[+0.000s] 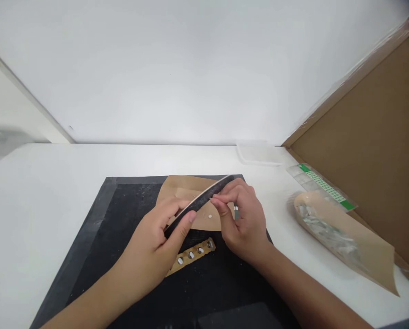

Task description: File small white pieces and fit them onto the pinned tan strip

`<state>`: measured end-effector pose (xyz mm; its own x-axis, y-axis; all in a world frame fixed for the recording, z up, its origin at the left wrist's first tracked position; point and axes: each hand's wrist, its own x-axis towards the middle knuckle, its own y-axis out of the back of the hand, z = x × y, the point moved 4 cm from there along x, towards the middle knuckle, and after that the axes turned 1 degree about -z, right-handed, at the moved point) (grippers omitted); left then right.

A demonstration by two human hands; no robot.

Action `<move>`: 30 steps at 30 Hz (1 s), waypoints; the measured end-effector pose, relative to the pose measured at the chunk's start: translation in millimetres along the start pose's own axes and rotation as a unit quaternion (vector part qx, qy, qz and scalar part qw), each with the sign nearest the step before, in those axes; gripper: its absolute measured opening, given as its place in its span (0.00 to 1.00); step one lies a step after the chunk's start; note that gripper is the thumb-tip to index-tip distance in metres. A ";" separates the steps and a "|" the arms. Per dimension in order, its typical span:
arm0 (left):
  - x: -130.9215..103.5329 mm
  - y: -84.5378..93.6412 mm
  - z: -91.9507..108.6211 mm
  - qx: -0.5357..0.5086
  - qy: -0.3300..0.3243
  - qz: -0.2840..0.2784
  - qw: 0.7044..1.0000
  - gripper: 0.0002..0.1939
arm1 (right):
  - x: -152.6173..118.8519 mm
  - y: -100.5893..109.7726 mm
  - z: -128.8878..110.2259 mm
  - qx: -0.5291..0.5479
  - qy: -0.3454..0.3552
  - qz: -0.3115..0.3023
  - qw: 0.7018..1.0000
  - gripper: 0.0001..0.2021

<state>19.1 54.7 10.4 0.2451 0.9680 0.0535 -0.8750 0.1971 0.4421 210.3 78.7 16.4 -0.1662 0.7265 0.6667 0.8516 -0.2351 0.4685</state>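
left hand [165, 228]: gripping slanted dark strip [204, 199] | right hand [245, 217]: pinched alongside

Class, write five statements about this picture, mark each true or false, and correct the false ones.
1. The left hand holds a dark strip. True.
2. The right hand lies flat on the black mat. False: it is raised, thumb and index finger pinched together at the dark strip.
3. A yellowish strip with round holes lies on the black mat. True.
4. The clear package with a green label is left of the mat. False: it is to the right.
5. Brown paper shows behind the dark strip. True.
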 end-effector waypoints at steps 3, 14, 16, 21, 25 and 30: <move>-1.4 -6.0 -4.7 -0.117 0.104 -0.044 0.987 0.21 | 3.2 0.7 -6.4 -0.091 0.049 0.019 0.994 0.07; -4.7 -13.5 -4.6 -0.232 0.127 -0.088 0.960 0.20 | 6.7 -9.3 -6.0 -0.132 0.056 -0.032 0.989 0.10; -5.0 -14.5 -6.5 -0.229 0.135 -0.087 0.960 0.22 | 7.6 -8.1 -7.3 -0.125 0.055 -0.025 0.990 0.10; -6.6 -14.1 -7.1 -0.208 0.139 -0.081 0.965 0.26 | 10.9 -4.5 -5.4 -0.138 0.034 0.019 0.990 0.09; -6.2 -14.2 -6.8 -0.186 0.121 -0.072 0.972 0.27 | 12.2 -8.6 -4.9 -0.101 0.045 -0.052 0.992 0.10; -4.1 -17.3 -10.6 -0.181 0.121 -0.075 0.973 0.26 | 15.0 -5.5 -5.4 -0.114 0.049 -0.040 0.991 0.11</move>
<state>28.9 49.0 -7.0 0.3140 0.9236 -0.2199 -0.9375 0.3382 0.0817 200.5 87.4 26.9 -0.2853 0.6850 0.6704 0.7006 -0.3282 0.6336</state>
